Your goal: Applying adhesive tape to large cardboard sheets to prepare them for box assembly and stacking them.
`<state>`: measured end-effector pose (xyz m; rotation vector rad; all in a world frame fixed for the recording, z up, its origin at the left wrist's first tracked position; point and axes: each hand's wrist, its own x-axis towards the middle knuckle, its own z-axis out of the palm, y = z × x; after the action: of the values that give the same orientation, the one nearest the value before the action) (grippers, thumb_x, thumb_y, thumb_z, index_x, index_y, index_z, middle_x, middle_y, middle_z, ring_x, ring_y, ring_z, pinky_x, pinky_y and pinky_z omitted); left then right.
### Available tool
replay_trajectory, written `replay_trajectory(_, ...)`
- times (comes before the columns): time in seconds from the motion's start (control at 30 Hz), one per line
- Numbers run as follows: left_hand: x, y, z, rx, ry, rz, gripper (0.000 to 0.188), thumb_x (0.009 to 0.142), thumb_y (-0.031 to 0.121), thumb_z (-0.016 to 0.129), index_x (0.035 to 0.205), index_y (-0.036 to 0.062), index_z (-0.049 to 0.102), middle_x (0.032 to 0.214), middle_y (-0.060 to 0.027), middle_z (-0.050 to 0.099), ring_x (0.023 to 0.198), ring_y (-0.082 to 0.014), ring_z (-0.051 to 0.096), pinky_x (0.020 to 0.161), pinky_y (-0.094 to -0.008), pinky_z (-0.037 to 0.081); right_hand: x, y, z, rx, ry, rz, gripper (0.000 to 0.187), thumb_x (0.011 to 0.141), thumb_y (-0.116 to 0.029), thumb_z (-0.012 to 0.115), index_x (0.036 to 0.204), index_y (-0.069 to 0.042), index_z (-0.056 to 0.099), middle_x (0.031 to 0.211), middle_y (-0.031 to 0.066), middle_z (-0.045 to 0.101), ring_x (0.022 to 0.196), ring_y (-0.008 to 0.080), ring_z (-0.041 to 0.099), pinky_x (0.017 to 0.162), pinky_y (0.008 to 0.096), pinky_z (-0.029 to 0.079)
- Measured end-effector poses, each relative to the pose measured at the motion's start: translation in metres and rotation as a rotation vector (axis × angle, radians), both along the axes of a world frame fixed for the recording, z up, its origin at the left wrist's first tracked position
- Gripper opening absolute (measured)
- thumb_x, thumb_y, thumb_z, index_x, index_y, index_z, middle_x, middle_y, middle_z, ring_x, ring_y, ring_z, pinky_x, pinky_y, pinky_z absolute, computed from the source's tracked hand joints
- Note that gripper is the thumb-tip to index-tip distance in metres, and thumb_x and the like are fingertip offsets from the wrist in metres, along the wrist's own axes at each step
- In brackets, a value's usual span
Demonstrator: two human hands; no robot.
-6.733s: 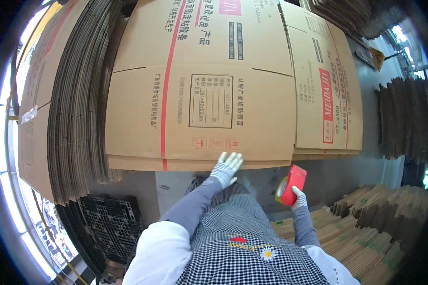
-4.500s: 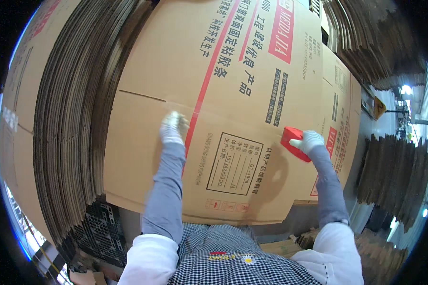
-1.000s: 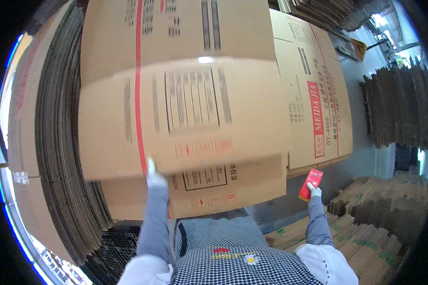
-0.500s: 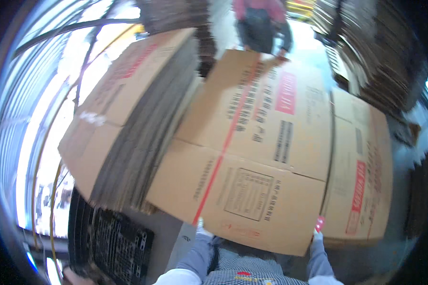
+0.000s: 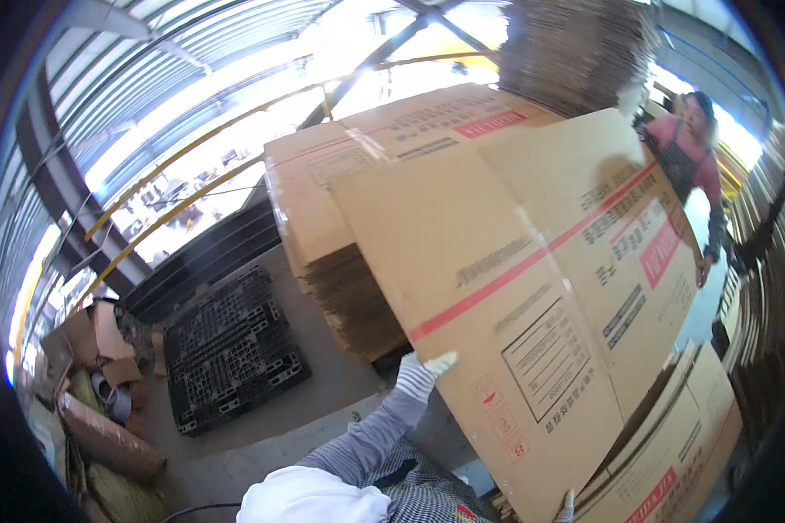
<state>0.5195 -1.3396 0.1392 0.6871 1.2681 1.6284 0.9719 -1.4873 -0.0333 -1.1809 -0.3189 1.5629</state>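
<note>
A large flattened cardboard box (image 5: 532, 227), brown with a red stripe and dark print, slants between me and a co-worker. My left hand (image 5: 423, 375), in a whitish glove, is closed on its near left edge with the thumb on top. At the near lower edge my right hand (image 5: 567, 506) grips the same box; only a little of the glove shows. The co-worker (image 5: 685, 161) has a hand (image 5: 705, 268) at the far right edge. The raised box overlaps a stack of flattened boxes (image 5: 323, 187) on the left. Another stack (image 5: 702, 427) lies at the lower right.
Black plastic pallets (image 5: 235, 349) lie on the floor at left. Beyond them runs a yellow railing (image 5: 174, 209). Scrap cardboard and rolls (image 5: 105, 418) crowd the lower left corner. Tall cardboard stacks stand at the back (image 5: 576, 52) and far right (image 5: 767, 261).
The box has risen off the right-hand stack and tilted, shifting left over the left stack. My view has turned left, and the co-worker now appears at the right.
</note>
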Motion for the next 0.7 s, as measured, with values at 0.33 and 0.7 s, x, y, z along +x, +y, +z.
replay_trajectory(0.33, -0.172, 0.026, 0.110, 0.363, -0.036, -0.051, 0.052, 0.068, 0.007, 0.075, 0.115, 0.0023, 0.052, 0.109, -0.0054, 0.059, 0.102, -0.0178, 0.054, 0.087, -0.0325, 0.045, -0.392, 0.176, 0.133, 0.360, 0.247, 0.437, 0.062, 0.085, -0.045, 0.056, 0.129, -0.006, 0.039, 0.124, 0.0092, 0.049, 0.111, 0.0247, 0.050, 0.092, 0.0392, 0.044)
replay_trajectory(0.7, -0.507, 0.162, 0.108, 0.111, -0.248, 0.053, 0.033, 0.079, 0.012, 0.063, 0.107, -0.0032, 0.056, 0.099, -0.0154, 0.062, 0.091, -0.0266, 0.059, 0.081, -0.0370, 0.049, -0.597, 0.244, 0.199, 0.266, -0.014, 0.709, 0.048, 0.077, -0.027, 0.070, 0.114, -0.001, 0.053, 0.103, 0.0065, 0.061, 0.090, 0.0167, 0.059, 0.080, 0.0319, 0.048)
